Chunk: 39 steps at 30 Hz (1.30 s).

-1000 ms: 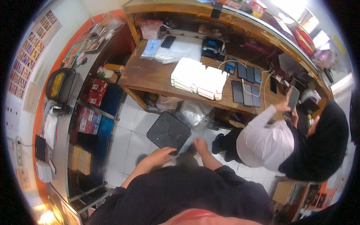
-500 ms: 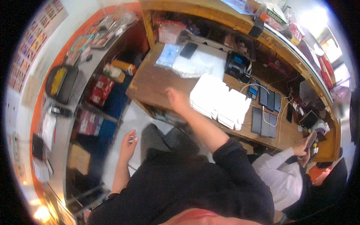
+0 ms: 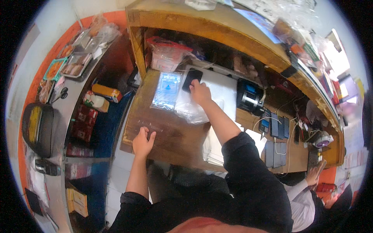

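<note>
At the phone's near right edge, my right hand (image 3: 201, 92) has its fingers closed on a black smartphone (image 3: 193, 76) that lies on clear plastic sleeves (image 3: 194, 110). A blue-and-white plastic packet (image 3: 167, 90) lies left of the phone. My left hand (image 3: 143, 141) is over the front left of the brown wooden desk (image 3: 175, 139), thumb apart from loosely bent fingers, with nothing visible in it. Below my right forearm sits a stack of white sheets (image 3: 213, 149), partly hidden by my arm.
A black printer-like device (image 3: 250, 97) stands right of the sleeves. Beyond it, several phones (image 3: 276, 126) lie among white cables. A wooden shelf (image 3: 206, 29) overhangs the desk's back. At the right, another person's hand (image 3: 312, 176) holds a flat object. A grey counter (image 3: 77, 101) runs along the left.
I have come closer to the desk. My right hand has reached forward to the black smartphone. My left hand has moved from beside the desk to over its front left part.
</note>
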Available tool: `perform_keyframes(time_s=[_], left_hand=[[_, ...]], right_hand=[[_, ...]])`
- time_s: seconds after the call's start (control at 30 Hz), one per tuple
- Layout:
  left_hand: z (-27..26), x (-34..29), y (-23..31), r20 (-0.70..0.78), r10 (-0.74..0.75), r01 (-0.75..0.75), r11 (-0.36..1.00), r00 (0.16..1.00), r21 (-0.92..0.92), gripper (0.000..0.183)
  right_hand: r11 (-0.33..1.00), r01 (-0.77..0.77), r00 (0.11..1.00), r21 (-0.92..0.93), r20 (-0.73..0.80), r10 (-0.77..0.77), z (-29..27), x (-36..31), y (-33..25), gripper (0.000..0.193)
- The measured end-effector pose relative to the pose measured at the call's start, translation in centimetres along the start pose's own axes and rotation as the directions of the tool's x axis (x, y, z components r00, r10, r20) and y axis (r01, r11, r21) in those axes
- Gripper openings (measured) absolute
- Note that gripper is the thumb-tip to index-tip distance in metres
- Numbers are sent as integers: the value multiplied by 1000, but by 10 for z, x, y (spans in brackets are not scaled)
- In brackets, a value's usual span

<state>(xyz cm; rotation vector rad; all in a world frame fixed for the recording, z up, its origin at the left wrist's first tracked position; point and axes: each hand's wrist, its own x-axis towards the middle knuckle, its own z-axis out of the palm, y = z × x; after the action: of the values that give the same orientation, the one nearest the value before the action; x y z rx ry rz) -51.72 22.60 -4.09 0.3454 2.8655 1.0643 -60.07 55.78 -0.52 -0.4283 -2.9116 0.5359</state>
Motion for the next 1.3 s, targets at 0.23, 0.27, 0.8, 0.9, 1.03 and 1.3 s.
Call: perform_keyframes(time_s=[0.23,0.27,0.8,0.9,1.03,1.3], left_hand=[[3,-3,-8,-15,47,-46,995,999,86,39],[3,-3,-7,-26,60,-58,995,998,85,39],[10,-6,-10,-181,186,-199,979,966,-55,29],[8,-9,-9,-140,159,-164,986,977,-26,31],[4,-13,-6,-118,154,-155,988,981,0,34],[7,-9,-11,-228,210,-229,971,951,-62,33]], right_hand=[[996,42,998,73,-44,-39,-13,-3,7,28],[986,21,994,168,-113,-2,-34,-12,1,30],[990,131,962,-54,249,-114,-65,-318,92,46],[972,200,967,-119,183,-177,-77,-317,71,36],[919,325,945,-223,120,-305,-71,-322,76,29],[917,298,947,-266,-39,-319,-42,-316,98,11]])
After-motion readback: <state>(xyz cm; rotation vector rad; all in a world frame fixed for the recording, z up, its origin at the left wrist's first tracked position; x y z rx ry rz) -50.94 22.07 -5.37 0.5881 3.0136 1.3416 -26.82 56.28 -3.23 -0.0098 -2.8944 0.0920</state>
